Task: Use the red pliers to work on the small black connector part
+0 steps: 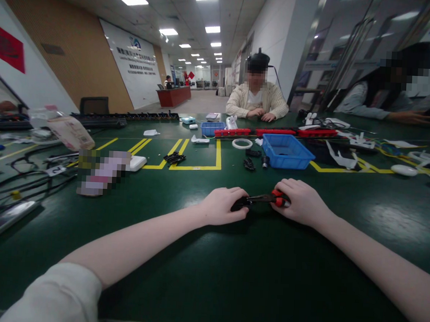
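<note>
Both of my hands rest on the green table (230, 277) near its middle. My left hand (222, 205) is closed around a small black part (239, 204). My right hand (299, 202) is closed on the red handle of a screwdriver (267, 198), whose dark shaft points left into the black part. The two hands are close together, joined by the tool.
A blue bin (286, 151) stands beyond my hands, with small black parts (249, 163) and a white tape ring (242, 143) beside it. Long red strips (274, 132) lie further back. Cables and devices crowd the left side. One person sits opposite, another at the far right.
</note>
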{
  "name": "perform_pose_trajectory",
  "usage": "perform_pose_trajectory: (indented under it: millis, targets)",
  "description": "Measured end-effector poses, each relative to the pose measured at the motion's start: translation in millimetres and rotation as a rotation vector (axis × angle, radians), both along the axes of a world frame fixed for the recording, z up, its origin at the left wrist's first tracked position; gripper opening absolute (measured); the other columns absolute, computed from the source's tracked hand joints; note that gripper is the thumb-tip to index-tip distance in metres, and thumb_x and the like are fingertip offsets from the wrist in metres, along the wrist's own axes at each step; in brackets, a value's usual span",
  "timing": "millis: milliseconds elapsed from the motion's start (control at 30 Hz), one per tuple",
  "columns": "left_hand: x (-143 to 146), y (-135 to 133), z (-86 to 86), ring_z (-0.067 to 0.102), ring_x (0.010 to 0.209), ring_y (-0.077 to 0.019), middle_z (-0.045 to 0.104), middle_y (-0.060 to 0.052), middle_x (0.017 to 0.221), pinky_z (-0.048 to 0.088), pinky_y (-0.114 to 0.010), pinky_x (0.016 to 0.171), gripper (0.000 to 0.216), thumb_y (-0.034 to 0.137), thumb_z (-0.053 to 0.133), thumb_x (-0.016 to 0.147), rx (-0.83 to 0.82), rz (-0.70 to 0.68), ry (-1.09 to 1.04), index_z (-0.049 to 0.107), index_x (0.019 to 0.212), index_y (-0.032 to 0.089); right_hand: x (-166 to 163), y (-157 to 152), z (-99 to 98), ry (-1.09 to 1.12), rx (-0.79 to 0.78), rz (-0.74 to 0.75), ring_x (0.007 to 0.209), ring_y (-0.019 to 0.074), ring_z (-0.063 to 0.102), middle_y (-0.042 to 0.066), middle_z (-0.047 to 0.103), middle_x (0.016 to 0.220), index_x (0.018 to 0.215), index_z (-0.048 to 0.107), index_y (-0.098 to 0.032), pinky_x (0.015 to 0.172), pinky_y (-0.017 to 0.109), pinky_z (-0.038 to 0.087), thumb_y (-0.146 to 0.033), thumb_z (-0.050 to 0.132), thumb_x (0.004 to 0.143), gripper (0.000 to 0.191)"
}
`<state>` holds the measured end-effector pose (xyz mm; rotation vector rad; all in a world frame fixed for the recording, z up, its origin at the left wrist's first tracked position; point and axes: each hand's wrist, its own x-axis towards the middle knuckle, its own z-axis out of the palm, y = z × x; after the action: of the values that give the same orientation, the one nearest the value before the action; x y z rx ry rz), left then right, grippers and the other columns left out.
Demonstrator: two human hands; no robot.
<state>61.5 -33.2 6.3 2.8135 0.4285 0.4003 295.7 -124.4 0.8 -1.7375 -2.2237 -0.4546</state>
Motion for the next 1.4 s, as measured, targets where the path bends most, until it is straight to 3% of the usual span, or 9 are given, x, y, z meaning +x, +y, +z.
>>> perform_pose_trajectory:
  millis: [200, 433, 767, 1400]
  targets:
    - [-1, 0, -1.3, 0.061, 0.073, -0.0154, 0.065, -0.002, 0.089, 0.044, -0.025, 0.067, 0.025, 0.036, 0.052, 0.084, 0.043, -0.048, -0.01, 0.057, 0.099, 0.017, 1, 0, 0.9, -0.019, -0.018, 0.028, 0.071, 0.0195, 0.053, 0.005, 0.059, 0.078, 0.079, 0.05, -0.021, 0.065, 0.032, 0.039, -0.031, 0.058, 0.073, 0.014]
    - [-1, 2, -1.8, 0.06, 0.068, -0.0147, 0.064, 0.0, 0.081, 0.04, -0.024, 0.063, 0.037, 0.054, 0.05, 0.087, 0.07, -0.069, 0.023, 0.056, 0.09, 0.018, 0, 0, -0.1, -0.01, -0.032, 0.053, 0.072, 0.0197, 0.053, 0.006, 0.06, 0.081, 0.081, 0.051, -0.02, 0.066, 0.032, 0.039, -0.031, 0.058, 0.073, 0.015]
    - [0, 2, -1.8, 0.057, 0.066, -0.0125, 0.062, 0.001, 0.077, 0.039, -0.024, 0.064, 0.033, 0.049, 0.049, 0.088, 0.086, -0.127, 0.027, 0.055, 0.083, 0.017, -1, -1, 0.8, 0.019, -0.079, 0.08, 0.074, 0.0194, 0.055, 0.006, 0.061, 0.082, 0.081, 0.052, -0.02, 0.066, 0.032, 0.041, -0.03, 0.058, 0.073, 0.014]
    - [-2, 2, -3.9, 0.059, 0.07, -0.0123, 0.064, 0.0, 0.085, 0.042, -0.024, 0.069, 0.027, 0.043, 0.053, 0.085, 0.047, -0.151, -0.011, 0.06, 0.092, 0.017, 7, -1, 3.3, 0.018, -0.118, 0.079, 0.069, 0.0191, 0.055, 0.004, 0.059, 0.076, 0.075, 0.051, -0.022, 0.062, 0.032, 0.041, -0.033, 0.057, 0.072, 0.013]
